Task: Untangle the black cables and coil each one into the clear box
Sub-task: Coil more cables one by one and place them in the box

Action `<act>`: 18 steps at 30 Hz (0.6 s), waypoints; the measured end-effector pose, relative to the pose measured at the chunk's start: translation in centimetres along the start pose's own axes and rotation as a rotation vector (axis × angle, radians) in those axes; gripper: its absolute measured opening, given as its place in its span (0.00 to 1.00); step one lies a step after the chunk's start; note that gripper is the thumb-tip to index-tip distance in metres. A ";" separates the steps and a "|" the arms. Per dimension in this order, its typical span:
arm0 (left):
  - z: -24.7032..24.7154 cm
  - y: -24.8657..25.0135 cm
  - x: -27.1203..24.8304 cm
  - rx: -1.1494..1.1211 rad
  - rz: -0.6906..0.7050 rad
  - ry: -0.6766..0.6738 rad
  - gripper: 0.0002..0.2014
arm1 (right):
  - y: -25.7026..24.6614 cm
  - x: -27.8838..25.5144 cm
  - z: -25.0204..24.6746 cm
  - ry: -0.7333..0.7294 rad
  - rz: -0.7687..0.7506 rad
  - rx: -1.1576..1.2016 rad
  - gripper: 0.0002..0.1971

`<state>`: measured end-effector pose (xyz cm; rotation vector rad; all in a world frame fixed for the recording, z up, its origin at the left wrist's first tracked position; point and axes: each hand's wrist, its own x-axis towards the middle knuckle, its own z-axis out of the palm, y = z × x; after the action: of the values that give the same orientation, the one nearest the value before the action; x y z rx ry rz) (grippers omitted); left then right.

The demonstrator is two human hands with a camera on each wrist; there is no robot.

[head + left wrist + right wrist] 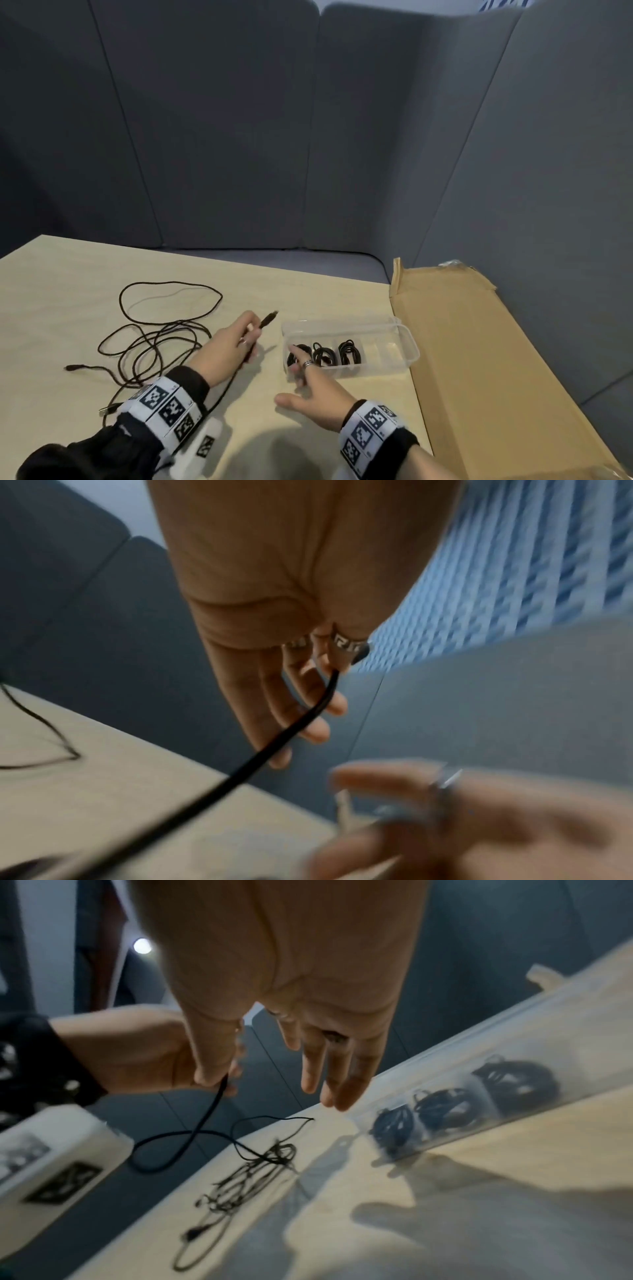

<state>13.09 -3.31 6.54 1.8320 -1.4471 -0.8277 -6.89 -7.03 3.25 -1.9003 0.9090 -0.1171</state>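
Note:
A tangle of black cable (156, 337) lies in loose loops on the pale table (68, 274), left of centre. My left hand (236, 342) pinches one cable near its plug (269, 320), the plug pointing up and right toward the clear box (404, 337). In the left wrist view the cable (274, 750) runs down from between the fingers. The clear box holds three coiled black cables (323, 354) in its left compartments. My right hand (310, 383) hovers with straight fingers at the box's near-left corner, holding nothing. The right wrist view shows those coils (452, 1110) through the box wall.
A flattened cardboard sheet (479, 359) lies to the right of the box, along the table's right side. Grey padded panels (308, 137) wall the table at the back and right. One loose plug end (72, 368) lies at the far left.

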 end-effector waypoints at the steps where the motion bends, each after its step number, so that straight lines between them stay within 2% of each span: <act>1: 0.0 2.2 -0.6 -0.165 0.029 -0.030 0.11 | -0.7 0.0 0.3 -0.031 -0.004 0.040 0.40; 2: 0.2 3.8 -0.8 -0.315 0.025 -0.032 0.09 | -1.2 0.0 0.5 -0.050 -0.031 0.032 0.34; 4: -0.3 6.7 -1.4 -0.623 -0.007 -0.045 0.06 | -2.1 0.0 0.6 -0.032 -0.094 0.039 0.13; 5: -0.6 8.1 -1.5 -0.719 -0.009 -0.026 0.06 | -2.6 -0.2 0.5 -0.024 -0.113 0.113 0.10; 7: -1.8 9.8 -1.9 -0.903 -0.015 0.002 0.07 | -3.1 -0.6 0.3 -0.021 -0.131 0.235 0.10; 8: -2.5 10.3 -2.1 -0.970 -0.021 0.018 0.08 | -3.3 -0.8 0.0 -0.026 -0.149 0.318 0.05; 9: -3.0 10.8 -2.0 -1.045 -0.015 0.022 0.08 | -3.4 -0.9 -0.3 -0.016 -0.181 0.390 0.06; 11: -3.7 11.9 -2.4 -1.156 -0.016 -0.002 0.09 | -3.9 -1.3 -0.9 0.002 -0.231 0.442 0.19; 12: -3.7 12.3 -2.5 -1.201 -0.030 -0.016 0.09 | -4.4 -1.5 -1.1 -0.002 -0.257 0.416 0.18; 14: -3.6 13.3 -2.7 -1.254 -0.022 -0.022 0.10 | -5.3 -1.8 -1.6 -0.040 -0.291 0.337 0.05; 16: -4.4 13.7 -2.5 -1.224 0.039 0.092 0.11 | -5.9 -2.3 -2.7 -0.038 -0.263 0.280 0.17; 18: -6.2 13.6 -2.2 -1.214 0.118 0.222 0.12 | -5.5 -2.9 -4.4 0.027 -0.260 0.247 0.18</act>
<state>9.94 -2.90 21.33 0.8467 -0.6028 -1.0548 -7.91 -7.15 10.83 -1.7793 0.6294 -0.3934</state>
